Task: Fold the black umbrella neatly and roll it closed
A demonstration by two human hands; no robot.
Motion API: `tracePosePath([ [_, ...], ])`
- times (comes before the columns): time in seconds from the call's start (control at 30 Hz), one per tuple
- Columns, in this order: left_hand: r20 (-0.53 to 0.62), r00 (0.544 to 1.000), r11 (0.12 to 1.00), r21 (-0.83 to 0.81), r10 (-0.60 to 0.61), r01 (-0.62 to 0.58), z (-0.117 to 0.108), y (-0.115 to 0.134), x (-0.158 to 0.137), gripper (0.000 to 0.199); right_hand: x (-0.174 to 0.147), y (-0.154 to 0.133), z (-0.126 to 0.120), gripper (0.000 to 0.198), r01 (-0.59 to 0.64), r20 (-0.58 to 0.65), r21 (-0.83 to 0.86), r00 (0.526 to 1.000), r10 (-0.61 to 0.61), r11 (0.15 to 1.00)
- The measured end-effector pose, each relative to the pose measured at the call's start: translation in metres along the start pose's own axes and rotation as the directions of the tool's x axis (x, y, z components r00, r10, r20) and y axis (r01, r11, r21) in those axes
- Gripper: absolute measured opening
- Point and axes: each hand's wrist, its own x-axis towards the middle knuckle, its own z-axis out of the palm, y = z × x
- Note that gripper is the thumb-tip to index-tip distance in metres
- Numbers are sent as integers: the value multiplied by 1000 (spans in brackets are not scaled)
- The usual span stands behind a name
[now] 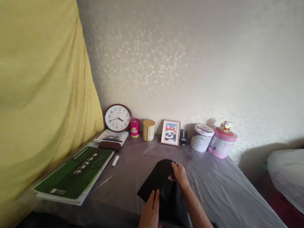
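Note:
A black, flat, pouch-like thing (158, 178) lies near the front of the grey-covered table; its upper end is rounded and its lower part looks glossy and loose. I cannot make out exactly what kind of thing it is. At its right upper edge, my right hand (180, 176) is closed, pinching the black material between thumb and fingers. My left hand (150, 212) rests against its lower left side with fingers stretched out. The left thumb is partly in view lower down, and the underside of the black thing is hidden.
Left lie a large green book (80, 170), a brown case (109, 145) and a small white object (115, 161). Along the wall stand a clock (118, 117), a pink can (135, 128), a yellow-lidded can (149, 130), a framed panda picture (170, 132) and two tubs (201, 138).

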Motion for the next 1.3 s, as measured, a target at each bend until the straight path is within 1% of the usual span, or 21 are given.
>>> tracePosePath([
  [0.2, 52, 998, 1000, -1, 27, -27, -5, -3, 2, 86, 6, 1, 18, 18, 6, 19, -67, 1000, -5, 998],
  [0.3, 58, 998, 1000, 18, -14, 13, -7, -5, 2, 85, 6, 2, 23, 16, 58, 70, -128, 996, -49, 990],
  [0.4, 75, 996, 998, 50, -47, 43, -4, -13, -1, 78, 3, 1, 25, 15, 136, 143, -182, 984, -111, 974],
  [0.47, 34, 999, 998, 53, -32, 31, 0, -20, -6, 75, -2, -2, 24, 17, 208, 187, -249, 969, -164, 946],
  [0.57, -101, 995, 995, 97, 15, -5, 3, -25, -13, 77, -11, -5, 23, 21, 326, 257, -367, 936, -242, 871],
  [0.6, -129, 991, 991, 128, 45, -29, 3, -23, -14, 78, -14, -6, 23, 22, 360, 279, -392, 923, -264, 847],
  [0.63, -143, 986, 985, 161, 81, -58, 3, -21, -13, 79, -16, -7, 23, 23, 389, 295, -407, 912, -284, 827],
  [0.7, -129, 980, 967, 221, 153, -122, 3, -14, -9, 80, -21, -6, 24, 24, 450, 317, -439, 887, -334, 778],
  [0.77, -108, 977, 952, 266, 185, -151, 5, -9, -3, 81, -26, -5, 24, 25, 524, 342, -468, 850, -402, 711],
  [0.83, -108, 980, 946, 296, 167, -129, 9, -9, 3, 81, -32, -2, 23, 27, 602, 373, -468, 798, -473, 647],
  [0.93, -136, 979, 942, 321, 153, -103, 19, -17, 9, 82, -44, 4, 16, 28, 721, 420, -376, 693, -586, 582],
  [1.03, -154, 971, 932, 343, 180, -119, 28, -28, 12, 81, -50, 14, 8, 26, 818, 439, -269, 574, -691, 508],
  [1.1, -158, 971, 928, 355, 181, -115, 32, -33, 13, 81, -45, 21, 5, 26, 854, 450, -250, 519, -726, 456],
  [1.13, -157, 972, 927, 357, 177, -111, 33, -34, 14, 81, -39, 24, 5, 27, 861, 457, -256, 509, -729, 440],
  [1.17, -153, 973, 928, 356, 171, -108, 34, -34, 14, 81, -31, 26, 5, 27, 859, 461, -269, 512, -725, 436],
  [1.23, -144, 977, 930, 354, 157, -97, 33, -35, 16, 81, -11, 28, 7, 29, 842, 464, -303, 540, -702, 447],
  [1.3, -135, 980, 932, 350, 144, -89, 31, -36, 17, 81, 12, 25, 10, 30, 814, 452, -337, 580, -678, 473],
])
